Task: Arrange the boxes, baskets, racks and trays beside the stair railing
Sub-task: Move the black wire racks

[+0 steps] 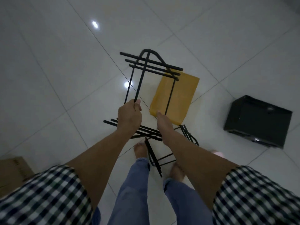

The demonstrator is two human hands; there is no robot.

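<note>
A black metal wire rack (146,69) hangs above the white tiled floor in the middle of the head view. My left hand (129,114) is shut around one of its long side rods. My right hand (164,125) holds the near edge of a flat yellow-orange tray (177,95), which lies against the right side of the rack; its fingers are hidden under the tray. The rack's near end crosses in front of my bare feet.
A black box (258,120) sits on the floor to the right. The corner of a brown cardboard box (14,169) shows at the lower left. A pink object (217,153) peeks out behind my right forearm. Glossy tiles (65,62) stretch ahead.
</note>
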